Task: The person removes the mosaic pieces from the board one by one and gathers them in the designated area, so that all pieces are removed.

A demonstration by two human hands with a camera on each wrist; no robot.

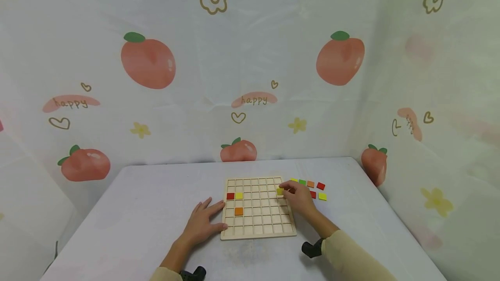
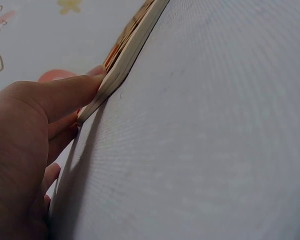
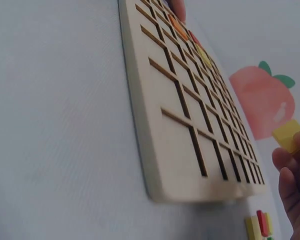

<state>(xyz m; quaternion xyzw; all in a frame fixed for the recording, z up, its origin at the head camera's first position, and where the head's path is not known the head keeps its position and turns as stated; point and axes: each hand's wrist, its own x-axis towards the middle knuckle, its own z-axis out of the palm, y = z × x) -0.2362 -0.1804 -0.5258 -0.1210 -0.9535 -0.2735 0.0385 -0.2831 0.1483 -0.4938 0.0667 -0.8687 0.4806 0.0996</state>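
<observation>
A square wooden grid board (image 1: 262,230) lies on the table. Within its left part sit a red tile (image 1: 230,196), a yellow tile (image 1: 238,195) beside it and an orange tile (image 1: 238,211) lower down. My left hand (image 1: 200,223) touches the board's left edge with spread fingers, its thumb (image 2: 70,97) on the rim in the left wrist view. Between thumb and fingertips my right hand (image 1: 300,198) pinches another yellow tile (image 3: 287,135). The right wrist view shows that tile raised above the board's surface, near the upper right cells.
Right of the board lie several loose tiles, among them a green tile (image 1: 302,182), an orange one, a red tile (image 1: 320,186) and a yellow tile (image 1: 322,196). The white tabletop (image 1: 156,194) ends at a patterned cloth backdrop (image 1: 187,125).
</observation>
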